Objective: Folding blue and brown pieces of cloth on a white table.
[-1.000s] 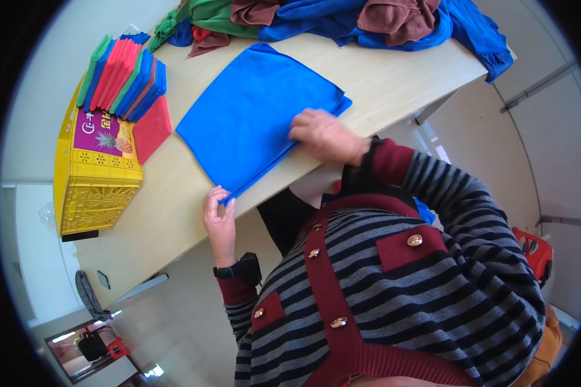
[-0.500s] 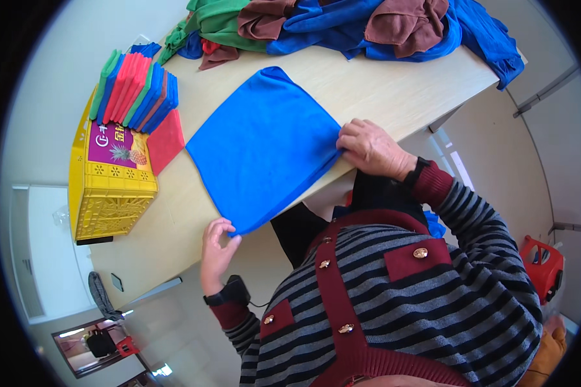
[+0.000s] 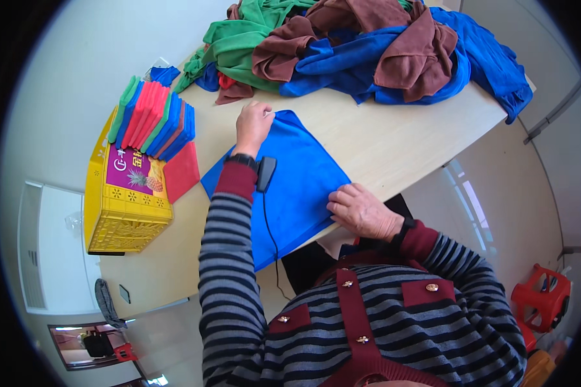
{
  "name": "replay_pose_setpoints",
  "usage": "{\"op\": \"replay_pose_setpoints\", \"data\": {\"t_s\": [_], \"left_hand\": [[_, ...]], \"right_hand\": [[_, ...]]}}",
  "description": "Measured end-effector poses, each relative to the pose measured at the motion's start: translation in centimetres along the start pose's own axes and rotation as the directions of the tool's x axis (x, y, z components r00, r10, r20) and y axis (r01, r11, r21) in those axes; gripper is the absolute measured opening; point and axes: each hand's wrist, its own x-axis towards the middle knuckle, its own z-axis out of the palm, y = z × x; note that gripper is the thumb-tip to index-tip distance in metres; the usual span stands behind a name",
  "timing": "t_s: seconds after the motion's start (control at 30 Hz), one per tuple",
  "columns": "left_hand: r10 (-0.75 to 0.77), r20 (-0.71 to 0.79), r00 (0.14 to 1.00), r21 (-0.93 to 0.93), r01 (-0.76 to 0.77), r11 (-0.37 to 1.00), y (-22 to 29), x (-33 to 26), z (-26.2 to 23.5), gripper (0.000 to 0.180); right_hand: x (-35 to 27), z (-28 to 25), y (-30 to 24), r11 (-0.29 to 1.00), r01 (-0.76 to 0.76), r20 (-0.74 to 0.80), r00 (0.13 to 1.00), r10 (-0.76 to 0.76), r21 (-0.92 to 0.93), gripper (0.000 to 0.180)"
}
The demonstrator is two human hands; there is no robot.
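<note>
Cloth, bright blue soft fabric and roughly four-sided (image 3: 303,171), lies spread flat on the pale wood-look worktop (image 3: 381,135), in front of the person, near corner reaching the near edge. Left hand (image 3: 253,124) is at the cloth's far corner, arm stretched across it, fingers bent, thumb and fingertips close together; can't tell if they pinch the fabric. Right hand (image 3: 363,209) sits on the cloth's right corner, fingers curled over the edge, gap narrow, thumb hidden; grip can't be told. Black wristband (image 3: 242,159) on left wrist, small black box (image 3: 266,174) beside it with thin black cable (image 3: 271,232) running down over the cloth. Left of cloth: yellow openwork plastic crate (image 3: 129,222) with purple pineapple-print panel (image 3: 132,169); row of folded green, blue, red and brown cloths (image 3: 152,119) packed upright at its top. Folded red cloth (image 3: 183,173) lies between crate and blue cloth. Loose heap of green, brown and blue fabric (image 3: 368,55) fills the far side. Dark flat phone-like slab (image 3: 124,294) near the worktop's left end. Red plastic stool (image 3: 541,297) at far right, on the floor.
</note>
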Motion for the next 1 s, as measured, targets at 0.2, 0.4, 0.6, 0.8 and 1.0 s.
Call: {"op": "replay_pose_setpoints", "data": {"t_s": [0.2,0.4,0.6,0.8,1.0], "left_hand": [[-0.019,0.316,0.949,0.513,-0.154,0.844,-0.3,5.2,3.4,0.019],[-0.129,0.387,0.913,0.546,-0.115,0.830,-1.1,8.2,4.2,0.023],[-0.538,0.420,0.731,0.014,0.587,0.809,-2.2,9.4,5.0,0.016],[-0.590,0.475,0.652,-0.547,0.745,0.382,-0.2,5.6,5.9,0.011],[-0.266,0.495,0.827,-0.554,0.536,0.637,5.3,-0.9,1.6,0.013]], "right_hand": [[-0.2,0.2,0.8,1.000,0.004,-0.011,1.000,-0.003,0.011,0.030],[-0.9,0.3,1.7,0.999,0.045,-0.020,0.999,-0.044,0.025,0.029],[-1.2,0.7,1.9,0.993,0.098,-0.078,0.993,-0.092,0.071,0.017],[-1.7,0.5,1.8,0.983,0.134,-0.115,0.986,-0.120,0.129,0.012],[-2.9,-1.1,3.4,0.973,-0.031,-0.354,0.928,0.113,0.227,0.014]]}}
